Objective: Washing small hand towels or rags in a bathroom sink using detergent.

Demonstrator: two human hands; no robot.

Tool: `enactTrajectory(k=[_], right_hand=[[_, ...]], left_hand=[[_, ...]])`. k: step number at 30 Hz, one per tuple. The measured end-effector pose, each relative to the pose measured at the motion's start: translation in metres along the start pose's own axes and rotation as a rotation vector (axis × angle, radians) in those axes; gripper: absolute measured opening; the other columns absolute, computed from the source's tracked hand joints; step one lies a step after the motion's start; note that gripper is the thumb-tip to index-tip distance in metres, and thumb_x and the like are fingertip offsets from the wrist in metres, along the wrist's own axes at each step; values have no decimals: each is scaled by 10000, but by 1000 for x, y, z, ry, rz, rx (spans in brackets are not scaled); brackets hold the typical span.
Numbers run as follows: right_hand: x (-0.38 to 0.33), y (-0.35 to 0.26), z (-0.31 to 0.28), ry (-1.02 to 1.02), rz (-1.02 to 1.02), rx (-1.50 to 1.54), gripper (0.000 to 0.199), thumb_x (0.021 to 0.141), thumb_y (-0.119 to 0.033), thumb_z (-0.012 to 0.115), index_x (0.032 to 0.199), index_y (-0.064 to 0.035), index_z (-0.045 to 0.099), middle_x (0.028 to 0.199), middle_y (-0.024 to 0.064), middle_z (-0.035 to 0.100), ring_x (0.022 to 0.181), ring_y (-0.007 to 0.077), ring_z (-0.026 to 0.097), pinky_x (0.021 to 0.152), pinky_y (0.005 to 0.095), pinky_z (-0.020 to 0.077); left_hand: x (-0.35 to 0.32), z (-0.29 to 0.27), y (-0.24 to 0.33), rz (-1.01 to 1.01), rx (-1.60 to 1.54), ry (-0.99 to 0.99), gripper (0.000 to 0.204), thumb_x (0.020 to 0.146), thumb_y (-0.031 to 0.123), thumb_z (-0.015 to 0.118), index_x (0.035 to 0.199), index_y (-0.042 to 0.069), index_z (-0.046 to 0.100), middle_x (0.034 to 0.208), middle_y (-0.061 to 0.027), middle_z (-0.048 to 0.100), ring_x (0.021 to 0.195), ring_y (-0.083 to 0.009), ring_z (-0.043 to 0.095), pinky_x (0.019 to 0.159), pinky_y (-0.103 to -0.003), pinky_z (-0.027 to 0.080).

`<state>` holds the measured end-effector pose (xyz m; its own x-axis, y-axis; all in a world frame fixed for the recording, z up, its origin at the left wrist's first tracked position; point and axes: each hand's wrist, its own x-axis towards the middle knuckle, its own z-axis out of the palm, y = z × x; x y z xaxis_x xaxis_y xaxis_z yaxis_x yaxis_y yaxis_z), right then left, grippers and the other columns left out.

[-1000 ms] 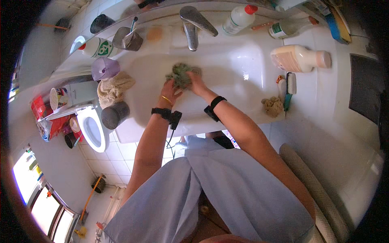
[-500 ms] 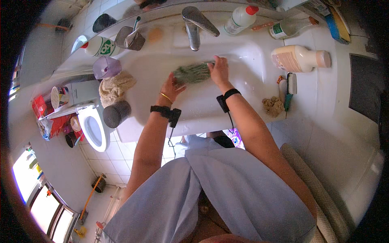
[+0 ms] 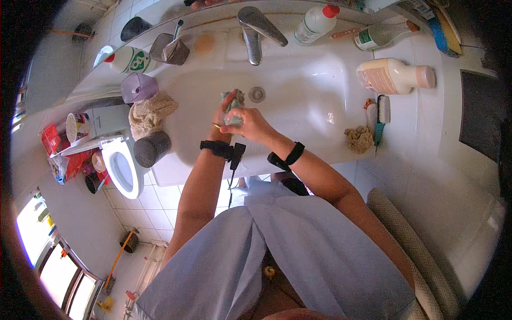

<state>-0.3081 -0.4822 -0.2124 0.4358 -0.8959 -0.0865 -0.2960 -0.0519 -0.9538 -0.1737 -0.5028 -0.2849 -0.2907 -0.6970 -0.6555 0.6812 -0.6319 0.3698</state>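
Observation:
A greenish cloth point(image 3: 234, 102) is bunched into a small wad between my hands, over the white sink basin point(image 3: 298, 128). My left hand point(image 3: 222, 116) is closed round its left side, and a yellow bangle circles that wrist. From the right, my right hand point(image 3: 248, 126) presses its curled fingers onto the near end of the cloth, partly covering it. Just right of the wad, the metal drain point(image 3: 257, 95) shows in the basin floor. Beyond it stands the chrome faucet point(image 3: 257, 37).
Along the left rim sit a purple cup point(image 3: 137, 88), a beige cloth point(image 3: 152, 113) and a dark round container point(image 3: 152, 149). Right of the basin lie a cream bottle point(image 3: 392, 76), a brush point(image 3: 382, 114) and a brown scrubber point(image 3: 359, 138). A white red-capped bottle point(image 3: 316, 25) stands behind.
The cloth, stretched between both hands beneath the faucet before, is now bunched up nearer to me and further left. My right hand has come across to my left, and the drain has come into view.

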Motion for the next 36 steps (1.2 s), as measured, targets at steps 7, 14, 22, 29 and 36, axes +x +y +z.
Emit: enactTrajectory(k=[7,14,22,29,36], right_hand=[[8,-11,3,140,30,-202,416,813,-459,605,796,-46,650,660,209,615,641,379,615,602,448,491],[8,-23,12,297,94,-385,382,873,-381,514,711,-55,633,652,192,614,610,372,602,584,471,482],[32,40,-12,404,171,-459,290,898,-338,505,842,-92,648,783,161,637,756,346,611,661,465,479],[5,136,-40,284,210,-830,464,784,-268,699,1181,-88,539,1229,215,477,1072,330,516,866,435,440],[5,58,13,-133,55,-179,559,779,-396,684,1188,-47,531,1055,202,597,967,335,584,843,384,468]], left_hand=[[3,18,-14,196,-204,125,393,949,272,458,1254,25,442,1143,-99,556,1011,-229,529,910,-370,436],[11,-1,-6,214,171,90,322,933,273,460,1151,44,516,1084,-111,573,974,-233,538,875,-363,443],[4,-3,-22,198,7,139,254,899,279,563,1041,69,566,943,-66,607,908,-208,585,813,-365,481],[30,-104,-29,22,-268,-474,358,932,341,490,1108,33,545,1071,-139,605,991,-314,573,873,-475,459],[21,-71,-34,-1,-316,-12,436,956,417,400,1054,33,580,1036,-127,621,985,-295,580,889,-457,461]])
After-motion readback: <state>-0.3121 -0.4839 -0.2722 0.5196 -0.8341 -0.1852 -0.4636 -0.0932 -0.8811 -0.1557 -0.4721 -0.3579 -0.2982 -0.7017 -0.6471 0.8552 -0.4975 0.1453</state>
